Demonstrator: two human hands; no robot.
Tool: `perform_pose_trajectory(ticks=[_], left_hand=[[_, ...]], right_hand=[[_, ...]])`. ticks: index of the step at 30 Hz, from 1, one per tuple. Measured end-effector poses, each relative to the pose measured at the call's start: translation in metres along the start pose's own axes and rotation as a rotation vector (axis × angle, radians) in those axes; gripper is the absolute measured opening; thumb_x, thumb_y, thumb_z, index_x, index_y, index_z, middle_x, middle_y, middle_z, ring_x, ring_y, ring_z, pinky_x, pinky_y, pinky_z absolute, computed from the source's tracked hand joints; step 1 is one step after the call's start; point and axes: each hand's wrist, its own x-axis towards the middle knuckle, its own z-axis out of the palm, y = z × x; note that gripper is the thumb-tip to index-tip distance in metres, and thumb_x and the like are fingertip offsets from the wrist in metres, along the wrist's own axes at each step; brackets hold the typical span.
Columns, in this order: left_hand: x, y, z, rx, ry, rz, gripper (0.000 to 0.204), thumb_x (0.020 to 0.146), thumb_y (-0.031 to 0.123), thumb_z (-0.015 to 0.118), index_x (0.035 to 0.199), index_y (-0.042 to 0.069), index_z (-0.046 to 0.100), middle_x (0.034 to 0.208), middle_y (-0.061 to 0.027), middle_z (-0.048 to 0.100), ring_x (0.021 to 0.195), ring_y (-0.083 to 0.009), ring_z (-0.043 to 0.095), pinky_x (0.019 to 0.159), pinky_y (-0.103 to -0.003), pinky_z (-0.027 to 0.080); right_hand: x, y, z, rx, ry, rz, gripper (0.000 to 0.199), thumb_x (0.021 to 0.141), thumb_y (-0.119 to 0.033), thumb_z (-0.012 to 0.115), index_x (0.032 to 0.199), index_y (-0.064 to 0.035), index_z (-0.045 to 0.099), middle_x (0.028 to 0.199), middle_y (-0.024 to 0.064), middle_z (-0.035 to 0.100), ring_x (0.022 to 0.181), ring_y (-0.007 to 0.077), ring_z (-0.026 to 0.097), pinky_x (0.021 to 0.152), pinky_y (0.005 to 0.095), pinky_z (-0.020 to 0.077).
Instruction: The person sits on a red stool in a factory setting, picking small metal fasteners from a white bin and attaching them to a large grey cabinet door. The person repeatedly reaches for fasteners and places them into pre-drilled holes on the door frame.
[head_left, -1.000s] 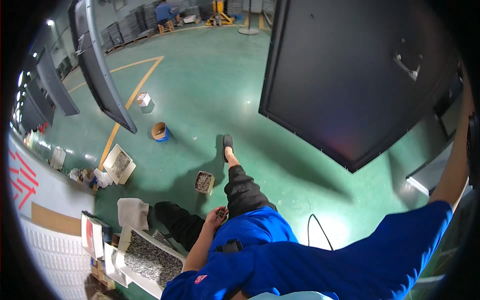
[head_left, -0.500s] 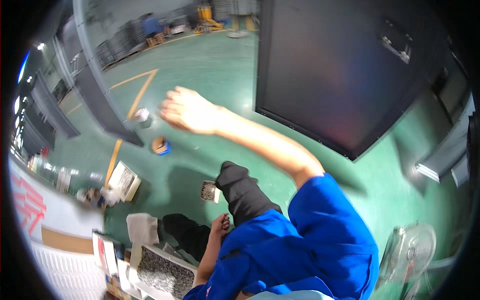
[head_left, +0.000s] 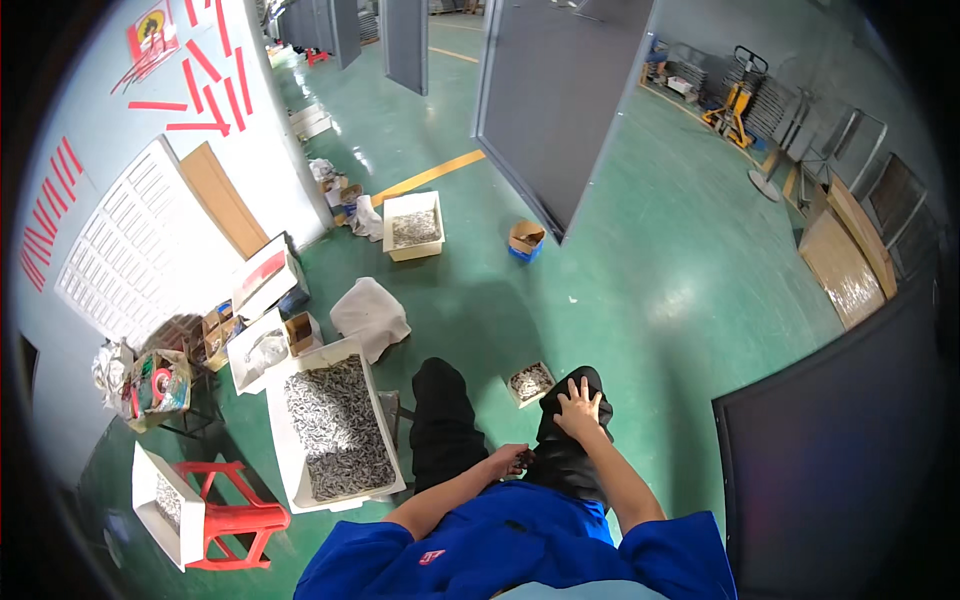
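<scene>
My left hand (head_left: 510, 460) rests in front of my lap between my thighs, its fingers curled around something small and dark that I cannot make out. My right hand (head_left: 579, 409) lies on my right knee with the fingers spread and nothing in it. Just beyond that knee, a small square box (head_left: 530, 383) of little metal parts stands on the floor. To my left is a large white tub (head_left: 283, 455), with a heap of small grey metal pieces (head_left: 338, 425) in it.
A red stool (head_left: 245, 518) and a white bin (head_left: 150, 510) stand at the near left. A cloth-covered seat (head_left: 370, 318), another white bin (head_left: 412, 250) and a blue-and-brown box (head_left: 526, 240) lie farther ahead. Dark panels (head_left: 550, 100) rise ahead and at the right (head_left: 830, 470).
My right arm has come down from being stretched out in front, and its hand now lies on my knee. The view has turned left, bringing in more of the tub and wall.
</scene>
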Motion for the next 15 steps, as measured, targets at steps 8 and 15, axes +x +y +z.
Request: perform_pose_trajectory(ticks=[8,15], left_hand=[[-0.016,0.008,-0.003,0.089,0.045,0.143,0.029,0.086,0.033,0.042,0.081,0.008,0.056,0.066,-0.0004,0.053,0.054,-0.0089,0.046,0.042,-0.020,0.031],[-0.021,0.000,-0.016,0.001,0.051,0.151,0.036,0.086,0.035,0.043,0.063,0.009,0.049,0.055,-0.0003,0.045,0.046,-0.0083,0.040,0.037,-0.022,0.027]], right_hand=[[0.059,0.000,0.006,-0.059,0.090,0.005,0.044,0.066,-0.028,0.061,0.106,-0.0107,0.055,0.122,0.0086,0.041,0.121,0.0255,0.027,0.089,0.0609,0.0221],[0.057,0.014,-0.002,0.104,0.408,0.135,0.035,0.063,-0.024,0.068,0.091,-0.0081,0.056,0.100,0.0072,0.048,0.100,0.0228,0.043,0.080,0.0389,0.0384]])
